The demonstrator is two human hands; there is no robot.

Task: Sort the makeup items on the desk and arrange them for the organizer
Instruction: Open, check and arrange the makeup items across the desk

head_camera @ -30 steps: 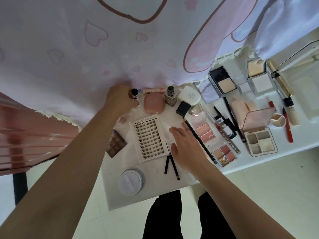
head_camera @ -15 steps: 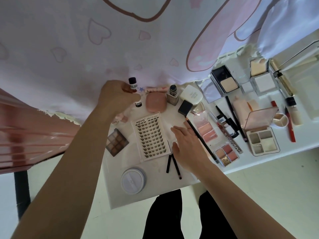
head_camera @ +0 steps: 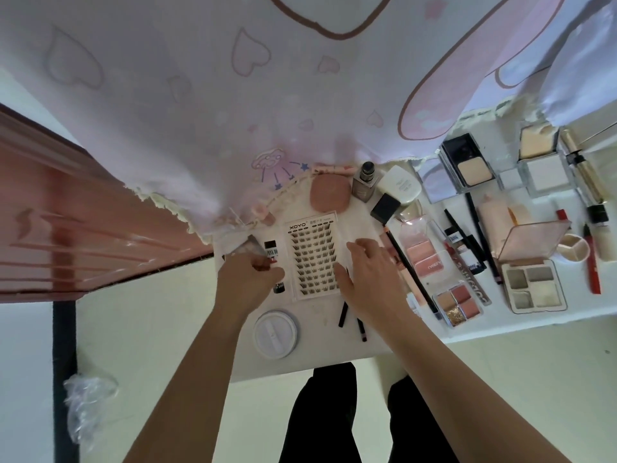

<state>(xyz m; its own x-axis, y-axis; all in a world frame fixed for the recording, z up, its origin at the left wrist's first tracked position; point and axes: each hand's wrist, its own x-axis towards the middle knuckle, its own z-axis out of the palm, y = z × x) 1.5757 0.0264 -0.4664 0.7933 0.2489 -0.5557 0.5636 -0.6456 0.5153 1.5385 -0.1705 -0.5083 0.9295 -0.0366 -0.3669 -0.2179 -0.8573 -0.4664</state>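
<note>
While pinching a small tube (head_camera: 271, 252) in left hand (head_camera: 245, 282), rests flat right hand (head_camera: 367, 275) on lash tray (head_camera: 302, 226) holding cluster rows (head_camera: 310, 262).

Head camera — down (steeply) onto desk (head_camera: 320, 352).

Soft, dim daylight, faint shadows, slight overall blur, and wide-angle bending toward the edges.
</note>
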